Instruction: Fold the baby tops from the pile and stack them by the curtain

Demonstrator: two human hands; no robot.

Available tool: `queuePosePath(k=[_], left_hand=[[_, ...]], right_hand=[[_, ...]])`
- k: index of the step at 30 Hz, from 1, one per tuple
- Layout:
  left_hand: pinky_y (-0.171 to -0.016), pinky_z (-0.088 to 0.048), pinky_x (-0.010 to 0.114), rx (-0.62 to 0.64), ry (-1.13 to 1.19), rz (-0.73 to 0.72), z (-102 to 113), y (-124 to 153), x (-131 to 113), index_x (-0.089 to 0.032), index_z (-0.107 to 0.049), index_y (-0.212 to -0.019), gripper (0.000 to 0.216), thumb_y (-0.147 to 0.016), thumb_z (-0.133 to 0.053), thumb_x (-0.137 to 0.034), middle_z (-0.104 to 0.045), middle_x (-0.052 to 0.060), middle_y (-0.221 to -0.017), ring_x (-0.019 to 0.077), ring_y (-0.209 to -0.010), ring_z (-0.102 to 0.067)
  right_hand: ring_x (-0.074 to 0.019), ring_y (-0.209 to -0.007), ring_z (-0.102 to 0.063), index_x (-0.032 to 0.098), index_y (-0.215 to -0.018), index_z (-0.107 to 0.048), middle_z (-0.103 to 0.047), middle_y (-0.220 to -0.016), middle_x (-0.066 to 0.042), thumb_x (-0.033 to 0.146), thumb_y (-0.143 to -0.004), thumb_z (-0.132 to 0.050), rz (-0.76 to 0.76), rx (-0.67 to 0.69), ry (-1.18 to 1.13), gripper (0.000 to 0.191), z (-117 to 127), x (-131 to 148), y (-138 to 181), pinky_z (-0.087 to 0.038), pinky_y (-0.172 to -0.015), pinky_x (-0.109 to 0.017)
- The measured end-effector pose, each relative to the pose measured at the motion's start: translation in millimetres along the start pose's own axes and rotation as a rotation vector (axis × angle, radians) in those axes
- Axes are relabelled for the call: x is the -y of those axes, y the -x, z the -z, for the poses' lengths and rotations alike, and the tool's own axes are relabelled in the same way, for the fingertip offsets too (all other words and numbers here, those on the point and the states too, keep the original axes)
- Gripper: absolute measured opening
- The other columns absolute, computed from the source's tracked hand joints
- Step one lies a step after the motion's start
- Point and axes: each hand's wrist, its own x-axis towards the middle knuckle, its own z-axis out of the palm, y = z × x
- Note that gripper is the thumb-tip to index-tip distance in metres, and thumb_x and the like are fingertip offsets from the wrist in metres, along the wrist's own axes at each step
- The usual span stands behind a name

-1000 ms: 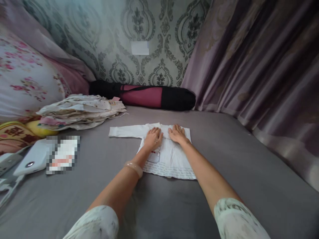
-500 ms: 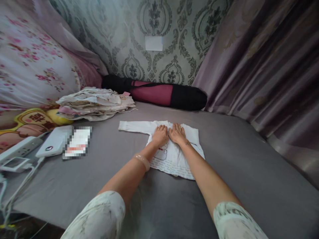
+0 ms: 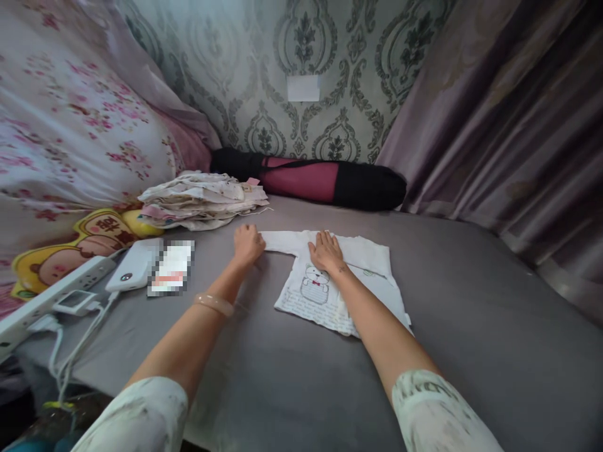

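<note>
A small white long-sleeved shirt (image 3: 294,285) with a printed bear and lines of lettering lies spread on the grey sheet. Its left sleeve stretches out to the left, and my left hand (image 3: 249,243) is closed on the cuff end. The other sleeve appears folded across the body. My right hand (image 3: 326,251) lies flat on the upper chest near the neckline, fingers stretched out. My right forearm covers part of the shirt's lower right side.
A pile of folded cloths (image 3: 202,201) sits behind to the left. A black and dark-red long bag (image 3: 301,179) lies along the wall. At left are a power strip (image 3: 56,301), a white power bank (image 3: 136,263), cables and a cartoon cushion (image 3: 70,248).
My left hand has moved left from the shirt's chest to the sleeve's cuff and closed on it. My right hand stays on the upper chest. The view has shifted slightly left.
</note>
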Motion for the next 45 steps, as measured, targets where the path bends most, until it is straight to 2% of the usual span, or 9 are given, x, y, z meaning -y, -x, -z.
queuePosePath(k=[5,9,13,17,23,30,35,41,45], left_hand=[[-0.094,-0.041,0.043,-0.002,-0.049,0.173,1,-12,37,-0.005,-0.06,-0.107,0.037,-0.087,-0.049,-0.034,-0.058,0.028,-0.115,0.038,-0.115,-0.052],[-0.083,-0.046,0.04,0.035,0.083,0.208,-6,-23,49,-0.013,-0.062,-0.088,0.028,-0.082,-0.056,-0.04,-0.065,0.024,-0.102,0.0365,-0.104,-0.06],[-0.071,-0.045,0.036,0.006,0.353,0.293,-10,-33,51,-0.021,-0.052,-0.061,0.023,-0.066,-0.069,-0.035,-0.066,0.016,-0.077,0.0358,-0.091,-0.064],[-0.062,-0.042,0.031,0.063,0.565,0.36,-6,-35,49,-0.022,-0.048,-0.051,0.026,-0.055,-0.073,-0.028,-0.055,0.004,-0.054,0.03,-0.076,-0.063],[-0.054,-0.039,0.022,0.044,0.839,0.371,2,-33,51,-0.017,-0.056,-0.06,0.008,-0.063,-0.06,-0.023,-0.048,-0.003,-0.052,0.015,-0.058,-0.052],[-0.058,-0.052,0.027,0.125,1.245,0.625,7,-40,46,-0.016,-0.054,-0.075,0.014,-0.064,-0.06,-0.011,-0.057,-0.001,-0.065,0.0143,-0.059,-0.058],[-0.051,-0.05,0.024,0.201,1.389,0.706,17,-45,40,-0.016,-0.057,-0.082,0.014,-0.069,-0.057,-0.011,-0.059,0.001,-0.064,0.0138,-0.055,-0.057],[-0.053,-0.05,0.024,0.135,1.466,0.66,28,-44,12,-0.016,-0.059,-0.089,0.016,-0.073,-0.056,-0.014,-0.061,0.003,-0.071,0.0149,-0.061,-0.06],[-0.057,-0.051,0.025,0.136,1.468,0.547,33,-44,-18,-0.016,-0.057,-0.089,0.018,-0.071,-0.058,-0.015,-0.062,0.002,-0.076,0.0147,-0.064,-0.06]], right_hand=[[-0.0257,-0.146,-0.012,-0.001,-0.149,-0.023,-0.019,-0.158,-0.016,0.042,-0.099,-0.018,-0.002,0.007,0.018,0.066,-3,-1,-1,-0.005,-0.117,-0.04],[-0.0268,-0.145,-0.017,0.0,-0.148,-0.028,-0.024,-0.156,-0.017,0.04,-0.099,-0.021,0.008,0.033,0.021,0.064,4,0,0,-0.007,-0.116,-0.041],[-0.0253,-0.137,-0.031,0.005,-0.138,-0.044,-0.043,-0.146,-0.017,0.026,-0.098,-0.026,0.113,-0.16,0.045,0.049,8,12,2,-0.006,-0.115,-0.04],[-0.0271,-0.121,-0.043,0.009,-0.13,-0.052,-0.053,-0.132,-0.018,0.028,-0.097,-0.03,0.057,-0.157,-0.008,0.044,6,31,1,-0.028,-0.105,-0.037],[-0.0299,-0.119,-0.041,0.012,-0.139,-0.044,-0.047,-0.135,-0.016,0.036,-0.096,-0.034,-0.042,-0.127,-0.045,0.05,1,40,-3,-0.032,-0.099,-0.039],[-0.0316,-0.121,-0.038,0.021,-0.144,-0.041,-0.044,-0.139,-0.014,0.057,-0.094,-0.031,-0.067,-0.035,-0.018,0.062,4,40,-8,-0.029,-0.099,-0.041],[-0.0317,-0.122,-0.038,0.021,-0.146,-0.039,-0.043,-0.141,-0.014,0.062,-0.092,-0.03,-0.069,-0.044,-0.027,0.068,4,43,-5,-0.029,-0.1,-0.041],[-0.032,-0.129,-0.036,0.018,-0.147,-0.036,-0.037,-0.148,-0.015,0.059,-0.093,-0.033,-0.09,0.044,-0.109,0.069,10,42,-10,-0.029,-0.104,-0.042],[-0.0251,-0.136,-0.035,0.014,-0.145,-0.038,-0.042,-0.147,-0.013,0.046,-0.098,-0.02,-0.068,0.026,-0.38,0.06,27,21,-9,-0.028,-0.109,-0.036]])
